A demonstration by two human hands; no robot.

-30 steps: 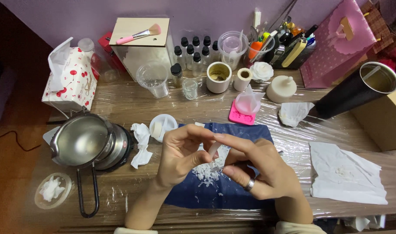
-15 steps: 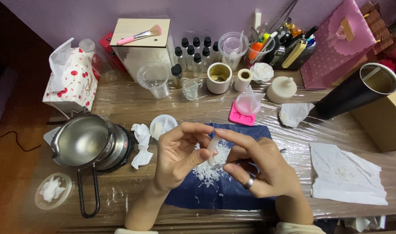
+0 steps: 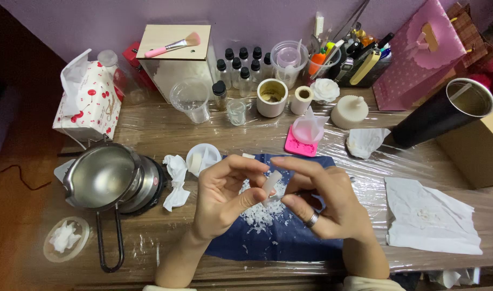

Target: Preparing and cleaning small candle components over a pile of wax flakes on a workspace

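A small white wax piece (image 3: 271,183) is pinched between the fingertips of both hands, over a dark blue cloth (image 3: 289,237). My left hand (image 3: 222,196) grips its lower end with thumb and fingers. My right hand (image 3: 324,202), with a ring on one finger, holds its upper side. White wax flakes (image 3: 257,215) lie scattered on the cloth under the hands.
A steel pot (image 3: 103,178) on a small hot plate stands at left, with crumpled tissue (image 3: 176,180) and a white dish (image 3: 203,159) beside it. Cups, small bottles, a pink tray (image 3: 300,144) and a black tumbler (image 3: 446,110) line the back. A white paper towel (image 3: 429,215) lies at right.
The hands have turned and lifted the white piece slightly; the fingers have shifted their grip on it. Nothing else on the table has moved.
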